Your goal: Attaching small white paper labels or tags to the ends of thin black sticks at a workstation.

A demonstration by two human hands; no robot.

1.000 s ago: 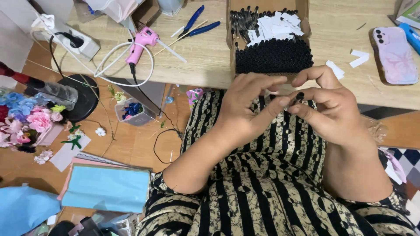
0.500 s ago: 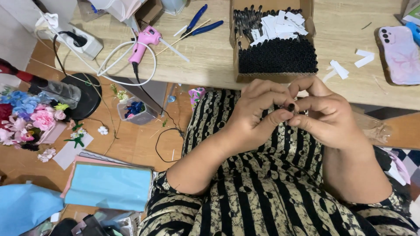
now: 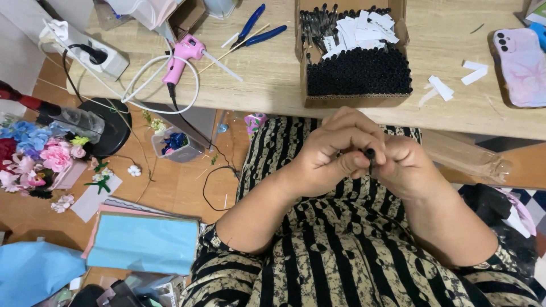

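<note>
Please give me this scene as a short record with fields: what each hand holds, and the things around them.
left hand: closed around a small black piece, touching the right hand
right hand: pinching the same piece
place: over the lap, below the table edge
box: cardboard, holds black pens and white paper slips
on table: pink glue gun, blue-handled pliers, phone
floor: artificial flowers

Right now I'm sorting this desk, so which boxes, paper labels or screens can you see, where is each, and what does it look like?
Cardboard box: on the table ahead of the hands, brown, open-topped, packed with black pens.
White paper slips: piled in the box's far half, small rectangles.
Loose white slips: on the table right of the box.
Phone: table's right edge, back up, pale pink patterned case; no screen visible.
Second cardboard box: far left, brown, partly cut off.
</note>
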